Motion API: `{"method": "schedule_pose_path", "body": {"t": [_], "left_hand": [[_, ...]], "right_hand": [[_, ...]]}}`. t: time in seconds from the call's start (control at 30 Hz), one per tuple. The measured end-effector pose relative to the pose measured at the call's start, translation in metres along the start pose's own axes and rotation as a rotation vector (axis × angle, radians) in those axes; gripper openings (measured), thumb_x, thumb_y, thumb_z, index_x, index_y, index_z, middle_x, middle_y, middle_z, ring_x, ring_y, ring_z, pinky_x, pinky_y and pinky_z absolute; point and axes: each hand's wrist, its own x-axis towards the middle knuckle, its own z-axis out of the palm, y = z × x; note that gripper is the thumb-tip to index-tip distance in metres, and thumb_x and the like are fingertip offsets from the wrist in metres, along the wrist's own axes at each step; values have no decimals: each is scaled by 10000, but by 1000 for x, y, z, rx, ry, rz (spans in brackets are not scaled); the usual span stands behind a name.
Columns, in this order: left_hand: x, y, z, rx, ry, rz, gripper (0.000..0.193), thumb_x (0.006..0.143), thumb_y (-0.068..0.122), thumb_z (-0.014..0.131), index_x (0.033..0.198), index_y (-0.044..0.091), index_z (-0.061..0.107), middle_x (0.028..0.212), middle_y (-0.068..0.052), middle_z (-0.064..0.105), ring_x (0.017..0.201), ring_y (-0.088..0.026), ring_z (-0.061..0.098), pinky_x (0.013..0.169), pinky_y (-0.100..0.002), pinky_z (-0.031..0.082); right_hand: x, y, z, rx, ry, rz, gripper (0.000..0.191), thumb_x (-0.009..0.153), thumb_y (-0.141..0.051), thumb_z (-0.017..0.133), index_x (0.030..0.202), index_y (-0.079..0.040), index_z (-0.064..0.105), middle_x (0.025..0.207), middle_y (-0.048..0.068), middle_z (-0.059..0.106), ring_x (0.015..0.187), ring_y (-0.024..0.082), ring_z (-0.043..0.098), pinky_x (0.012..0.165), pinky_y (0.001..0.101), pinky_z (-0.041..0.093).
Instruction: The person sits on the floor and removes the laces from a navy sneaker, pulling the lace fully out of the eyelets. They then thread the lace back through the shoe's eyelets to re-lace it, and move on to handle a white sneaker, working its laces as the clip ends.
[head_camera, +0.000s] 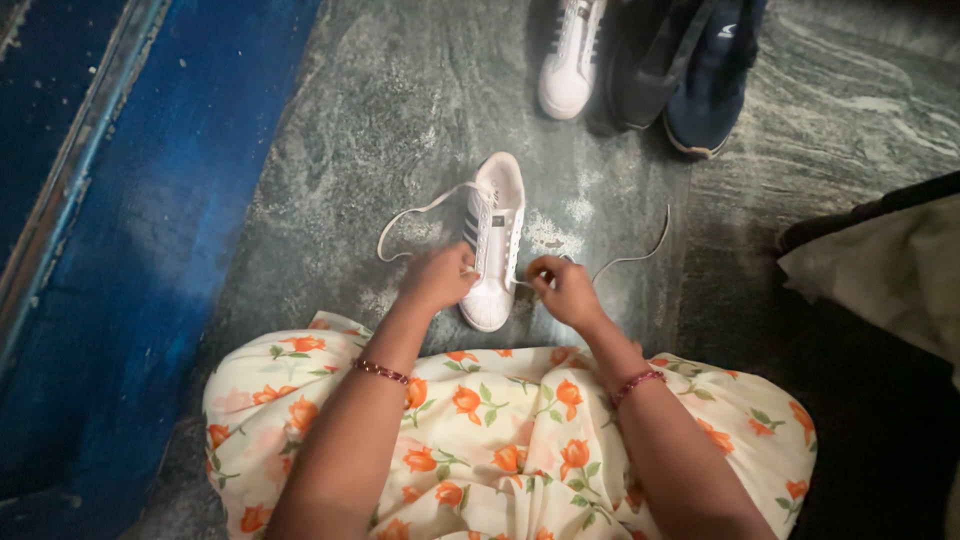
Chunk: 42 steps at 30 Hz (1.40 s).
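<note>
A white sneaker (493, 240) with dark side stripes is seen lying on the grey stone floor (400, 110), its toe cap turned towards the person and its heel away. The left hand (438, 278) is clenched on the sneaker's left edge, where one end of the white lace (410, 215) is pinched; from there the lace is looped out to the left over the floor and back to the eyelets. The right hand (562, 290) is closed around the other lace end (640, 252), just beside the sneaker's right edge, and this end is trailed away to the right in a thin curve. A dark red bangle (380, 371) is worn on the left wrist and another bangle (637, 384) on the right. Both forearms are stretched out over a cream skirt (500, 440) printed with orange flowers, which is spread at the lower edge of the view. Further off, a second white sneaker (570, 60) is stood near the top edge, and just beside it a dark blue shoe (712, 80) is placed. A blue painted strip (130, 250) is run along the left side of the floor, and a pale cloth (890, 270) is seen at the right edge
</note>
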Motion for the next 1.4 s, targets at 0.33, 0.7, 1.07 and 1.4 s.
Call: {"method": "schedule_pose_path", "body": {"t": [0.33,0.7,1.07,1.4], "left_hand": [[0,3,3,91,88,192,73,803,245,761,771,181,771,819,-42,777,825,-269,738,854,-444,527],[1,4,6,18,-20,17,118,813,183,662,854,196,771,912,-115,756,896,-360,720,827,-489,554],[-4,4,15,-120,53,225,71,750,90,678,798,46,706,854,-185,726,833,-400,693,728,-497,555],[2,4,4,-479,-319,-67,181,878,185,715,859,7,743,799,-122,727,666,-174,634,601,-367,497]], "right_hand": [[2,0,23,107,-102,187,199,930,-231,735,1010,-49,742,886,112,783,750,170,706,717,332,566],[3,6,8,147,-187,16,143,888,-120,702,981,-11,691,827,87,742,739,148,668,719,329,567],[3,6,23,81,-146,229,234,890,-253,765,946,-27,742,776,80,745,677,148,678,663,330,558],[2,2,0,157,-250,281,281,898,-308,739,992,-43,734,773,100,745,677,156,700,647,348,553]]}}
